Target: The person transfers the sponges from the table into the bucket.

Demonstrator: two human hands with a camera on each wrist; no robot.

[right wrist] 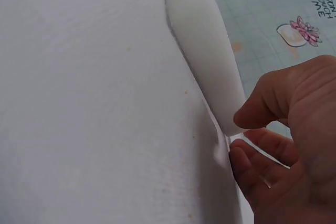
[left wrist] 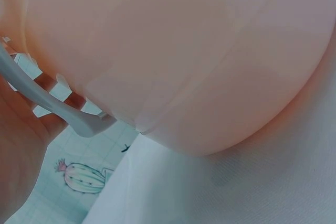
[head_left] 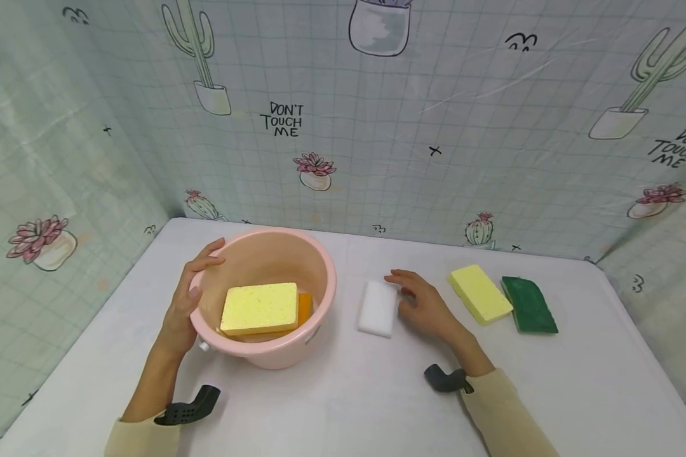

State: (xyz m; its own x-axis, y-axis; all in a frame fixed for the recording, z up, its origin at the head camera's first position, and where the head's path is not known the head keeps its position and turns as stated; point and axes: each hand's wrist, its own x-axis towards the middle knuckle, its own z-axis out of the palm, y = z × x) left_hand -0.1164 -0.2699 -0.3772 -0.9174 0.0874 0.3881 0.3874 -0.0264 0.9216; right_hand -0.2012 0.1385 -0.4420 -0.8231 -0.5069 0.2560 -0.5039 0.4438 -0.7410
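Observation:
On the left stands a pink bucket (head_left: pixel 280 353), and my left hand (head_left: pixel 180 311) grips its rim. The left wrist view shows the bucket's side (left wrist: pixel 184 66) and its pale handle (left wrist: pixel 58 106), with that hand's fingers behind the handle. Inside the bucket a yellow sponge (head_left: pixel 260 308) lies on top of an orange one (head_left: pixel 305 308). My right hand (head_left: pixel 429 311) is at the right edge of a white sponge (head_left: pixel 377 309) lying flat on the table. In the right wrist view the thumb (right wrist: pixel 257 111) is at the sponge's end (right wrist: pixel 202 40), fingers loosely bent beside it.
To the right of my right hand lie a yellow sponge (head_left: pixel 480 294) and a dark green scouring pad (head_left: pixel 529 304), close together. The white table (head_left: pixel 343 406) is bordered at the back by a cactus-print curtain (head_left: pixel 366 139).

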